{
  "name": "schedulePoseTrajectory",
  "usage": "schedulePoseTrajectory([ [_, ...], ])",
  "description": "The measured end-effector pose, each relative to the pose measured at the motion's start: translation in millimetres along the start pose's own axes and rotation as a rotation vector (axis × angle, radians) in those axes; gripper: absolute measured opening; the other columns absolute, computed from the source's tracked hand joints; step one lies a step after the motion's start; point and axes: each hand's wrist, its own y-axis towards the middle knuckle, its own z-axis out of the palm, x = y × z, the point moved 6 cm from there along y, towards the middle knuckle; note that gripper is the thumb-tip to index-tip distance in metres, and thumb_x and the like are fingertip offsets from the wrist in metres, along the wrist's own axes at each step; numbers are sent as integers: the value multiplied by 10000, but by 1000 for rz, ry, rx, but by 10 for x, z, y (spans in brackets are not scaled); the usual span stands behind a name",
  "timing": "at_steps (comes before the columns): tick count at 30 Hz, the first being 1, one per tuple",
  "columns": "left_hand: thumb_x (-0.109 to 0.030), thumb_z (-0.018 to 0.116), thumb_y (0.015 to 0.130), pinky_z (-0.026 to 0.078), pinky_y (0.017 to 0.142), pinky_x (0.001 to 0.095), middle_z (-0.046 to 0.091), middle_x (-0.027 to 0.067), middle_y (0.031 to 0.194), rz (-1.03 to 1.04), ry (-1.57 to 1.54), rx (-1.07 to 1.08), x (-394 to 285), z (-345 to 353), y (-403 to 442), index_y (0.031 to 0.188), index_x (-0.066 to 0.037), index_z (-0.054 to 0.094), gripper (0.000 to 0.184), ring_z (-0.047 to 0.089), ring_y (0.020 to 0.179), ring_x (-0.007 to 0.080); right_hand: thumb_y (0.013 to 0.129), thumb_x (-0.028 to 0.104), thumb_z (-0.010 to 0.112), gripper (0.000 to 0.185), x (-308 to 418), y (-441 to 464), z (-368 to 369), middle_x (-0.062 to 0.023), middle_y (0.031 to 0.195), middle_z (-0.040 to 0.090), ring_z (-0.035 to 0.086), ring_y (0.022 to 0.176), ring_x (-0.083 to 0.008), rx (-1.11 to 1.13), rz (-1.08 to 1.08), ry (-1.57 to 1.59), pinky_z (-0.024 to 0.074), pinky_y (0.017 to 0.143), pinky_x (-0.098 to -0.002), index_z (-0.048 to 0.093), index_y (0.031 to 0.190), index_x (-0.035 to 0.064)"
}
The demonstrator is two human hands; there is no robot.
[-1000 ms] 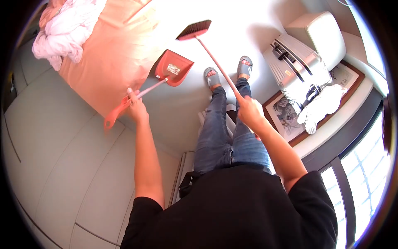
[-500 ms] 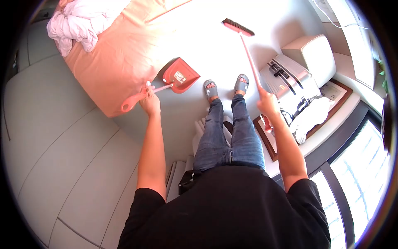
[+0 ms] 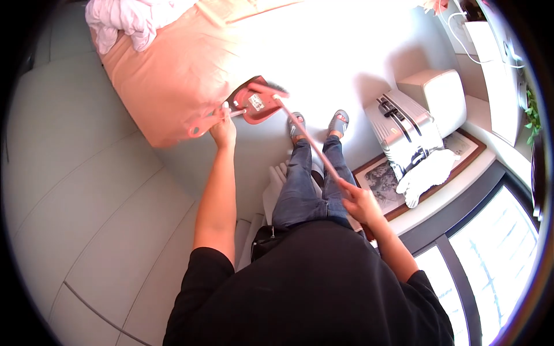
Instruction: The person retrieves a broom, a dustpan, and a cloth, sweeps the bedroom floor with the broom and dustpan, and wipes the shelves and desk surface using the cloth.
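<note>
Gripping the dustpan point(image 3: 258, 109) near the bed edge point(image 3: 199, 83) is the left hand point(image 3: 223, 130); the right hand point(image 3: 362, 203) grips the broom point(image 3: 314, 145), swung from open floor point(image 3: 323, 92).

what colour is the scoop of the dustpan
The dustpan scoop is red, seen best in the head view.

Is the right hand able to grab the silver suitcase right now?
Probably not just yet: the right hand is wrapped around the broom, and the suitcase is off to the person's right. Letting go would likely free it.
</note>
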Motion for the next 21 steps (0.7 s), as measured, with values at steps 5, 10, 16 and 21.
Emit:
schedulePoseTrajectory([
  [5,-378,572,1072,477,718,450,655,179,807,133,118,36,356,-300,-419,900,4,658,429,619,742,334,842,52,558,623,-137,-273,-693,-218,759,651,683,679,-265,-175,-17,-138,551,710,-396,591,1460,123],
  [10,-382,583,1066,478,721,429,642,166,809,-214,46,61,507,-673,-964,912,13,659,431,593,732,301,821,52,570,615,-593,-11,-932,-248,831,707,726,729,-337,-177,188,-223,569,698,-424,594,1435,72],
  [16,-384,587,1065,491,745,425,664,166,835,-216,37,131,717,-678,-1320,950,23,670,430,594,742,292,776,155,703,654,-863,146,186,-212,851,737,751,776,-297,-61,135,-20,599,732,-389,615,1418,65],
  [21,-381,584,1073,484,731,425,644,139,806,-218,32,184,850,-698,-1299,950,25,661,431,597,745,255,812,118,724,638,-201,-174,1196,-116,764,685,664,668,-177,131,287,428,550,651,-346,613,1440,88],
])
